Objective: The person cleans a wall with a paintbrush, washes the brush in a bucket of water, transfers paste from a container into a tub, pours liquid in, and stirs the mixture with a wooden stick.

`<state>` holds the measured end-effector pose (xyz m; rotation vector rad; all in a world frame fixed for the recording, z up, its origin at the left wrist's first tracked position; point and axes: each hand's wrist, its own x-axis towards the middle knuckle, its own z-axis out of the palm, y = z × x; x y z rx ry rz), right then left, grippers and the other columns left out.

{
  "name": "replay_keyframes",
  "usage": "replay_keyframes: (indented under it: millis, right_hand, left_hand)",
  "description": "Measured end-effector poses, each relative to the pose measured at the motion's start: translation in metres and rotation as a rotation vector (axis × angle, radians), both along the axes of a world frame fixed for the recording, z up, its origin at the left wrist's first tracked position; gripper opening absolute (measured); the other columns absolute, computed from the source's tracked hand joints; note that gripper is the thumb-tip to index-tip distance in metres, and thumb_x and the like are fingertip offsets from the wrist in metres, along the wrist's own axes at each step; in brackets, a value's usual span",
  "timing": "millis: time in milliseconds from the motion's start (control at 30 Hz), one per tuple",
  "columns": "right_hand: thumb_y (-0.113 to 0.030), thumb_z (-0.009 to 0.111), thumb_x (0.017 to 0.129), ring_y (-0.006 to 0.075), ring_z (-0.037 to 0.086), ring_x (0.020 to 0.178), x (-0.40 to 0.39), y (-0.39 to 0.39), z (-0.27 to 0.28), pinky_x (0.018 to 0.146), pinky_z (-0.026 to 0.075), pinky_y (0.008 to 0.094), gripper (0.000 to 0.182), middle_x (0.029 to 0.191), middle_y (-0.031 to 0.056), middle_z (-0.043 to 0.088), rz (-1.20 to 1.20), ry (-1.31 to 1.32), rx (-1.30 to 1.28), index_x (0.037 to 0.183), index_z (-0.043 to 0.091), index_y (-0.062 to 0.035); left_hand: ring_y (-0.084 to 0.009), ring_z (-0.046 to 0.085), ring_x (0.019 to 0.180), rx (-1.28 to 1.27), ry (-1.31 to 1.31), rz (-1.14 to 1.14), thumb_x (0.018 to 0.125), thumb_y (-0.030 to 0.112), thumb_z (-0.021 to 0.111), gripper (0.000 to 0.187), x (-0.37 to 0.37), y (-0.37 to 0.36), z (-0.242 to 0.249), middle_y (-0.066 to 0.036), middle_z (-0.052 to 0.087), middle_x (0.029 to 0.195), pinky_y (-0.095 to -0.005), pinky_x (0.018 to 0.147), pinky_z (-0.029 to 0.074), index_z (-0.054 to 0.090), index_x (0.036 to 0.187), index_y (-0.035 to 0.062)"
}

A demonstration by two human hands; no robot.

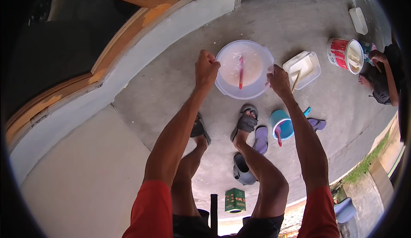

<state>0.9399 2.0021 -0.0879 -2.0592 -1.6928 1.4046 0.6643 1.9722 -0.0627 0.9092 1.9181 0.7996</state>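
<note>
A wide translucent basin (222,84) with pale liquid in it is between my two hands. My left hand (207,68) is closed on the basin's left rim, and my right hand (278,80) grips its right rim. Inside the basin lies a red-handled tool (241,77), its pinkish end pointing away from me. Just right of my right hand is a rectangular white tub (314,73) holding white material and a wooden-handled tool (296,81).
Below my right forearm stands a blue dipper (276,120) with a red-handled brush, beside purple slippers (260,139). A red-and-white bucket (338,54) stands near a seated person (387,75) at right. A grey clog (244,169) and green box (235,200) are nearer me.
</note>
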Motion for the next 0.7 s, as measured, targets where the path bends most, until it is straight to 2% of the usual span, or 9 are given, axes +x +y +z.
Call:
replay_keyframes:
  millis: [200,267,367,433,500,567,633,667,700]
  right_hand:
    - [-0.015,0.067,0.084,0.0427,0.070,0.088,-0.011,0.001,0.018,0.079,0.054,0.0487,0.034,0.091,0.0243,0.069,0.154,-0.249,0.156,0.112,0.061,0.0037]
    - [-0.018,0.071,0.088,0.0354,0.070,0.083,-0.040,-0.007,0.044,0.078,0.055,0.0445,0.033,0.093,0.0186,0.067,0.224,-0.363,0.937,0.113,0.059,-0.0007]
    - [-0.020,0.072,0.085,0.0405,0.069,0.085,-0.079,-0.021,0.007,0.073,0.058,0.0441,0.043,0.096,0.0220,0.065,0.411,-0.223,0.545,0.116,0.054,0.0044]
    - [-0.016,0.066,0.088,0.0408,0.071,0.085,-0.100,-0.019,-0.041,0.074,0.058,0.0443,0.040,0.096,0.0282,0.066,0.431,-0.312,0.303,0.113,0.052,0.0107]
    - [-0.014,0.063,0.089,0.0402,0.072,0.084,-0.094,-0.015,-0.101,0.071,0.059,0.0449,0.037,0.094,0.0297,0.066,0.441,-0.246,0.319,0.112,0.051,0.0123]
    - [-0.012,0.060,0.090,0.0395,0.072,0.084,-0.098,-0.003,-0.097,0.068,0.059,0.0455,0.035,0.091,0.0312,0.067,0.463,-0.174,0.331,0.111,0.051,0.0138]
    - [-0.012,0.059,0.090,0.0277,0.070,0.072,-0.098,0.005,-0.035,0.054,0.056,0.0410,0.023,0.082,0.0148,0.064,0.109,0.010,-0.247,0.105,0.055,0.0052]
    - [-0.014,0.058,0.095,0.0148,0.059,0.056,-0.088,0.004,-0.053,0.042,0.048,0.0317,0.016,0.070,0.0056,0.059,0.059,0.089,-0.229,0.098,0.058,0.0011]
    - [-0.014,0.058,0.095,0.0148,0.059,0.056,-0.081,0.005,-0.050,0.042,0.048,0.0317,0.016,0.070,0.0056,0.059,0.061,0.086,-0.208,0.098,0.058,0.0011]
  left_hand:
    - [-0.0270,0.064,0.093,0.129,0.097,-0.155,0.081,0.000,0.069,0.027,-0.012,-0.001,-0.011,-0.014,0.061,0.100,-0.0388,0.082,0.051,0.052,0.101,0.0013]
    - [-0.0261,0.062,0.103,0.236,0.216,-0.257,0.084,0.000,0.068,0.026,-0.005,-0.008,-0.006,-0.014,0.059,0.109,-0.0379,0.088,0.050,0.051,0.105,0.0004]
    - [-0.0307,0.056,0.120,0.579,0.299,-0.425,0.089,0.002,0.064,0.031,0.026,-0.016,-0.002,-0.017,0.053,0.126,-0.0394,0.094,0.048,0.051,0.117,0.0005]
    - [-0.0311,0.051,0.127,0.394,-0.068,-0.270,0.097,0.013,0.055,0.037,0.054,-0.025,-0.030,-0.019,0.049,0.136,-0.0399,0.101,0.044,0.047,0.131,0.0005]
    - [-0.0402,0.052,0.123,0.025,-0.143,-0.046,0.102,0.016,0.045,0.033,0.072,-0.018,-0.072,-0.026,0.051,0.127,-0.0477,0.101,0.044,0.047,0.127,-0.0036]
    - [-0.0350,0.058,0.111,-0.295,-0.401,0.247,0.103,0.026,0.042,0.038,0.076,-0.004,-0.087,-0.023,0.056,0.117,-0.0459,0.094,0.047,0.049,0.123,-0.0055]
    - [-0.0309,0.060,0.101,-0.338,-0.553,0.281,0.103,0.027,0.044,0.036,0.076,0.003,-0.083,-0.020,0.058,0.111,-0.0434,0.085,0.049,0.051,0.119,-0.0048]
    - [-0.0268,0.061,0.091,-0.406,-0.704,0.319,0.102,0.028,0.046,0.036,0.076,0.003,-0.081,-0.018,0.060,0.104,-0.0409,0.077,0.050,0.052,0.116,-0.0042]
    - [-0.0268,0.061,0.091,-0.385,-0.708,0.312,0.102,0.028,0.046,0.036,0.078,0.004,-0.091,-0.018,0.060,0.104,-0.0409,0.077,0.050,0.052,0.116,-0.0042]
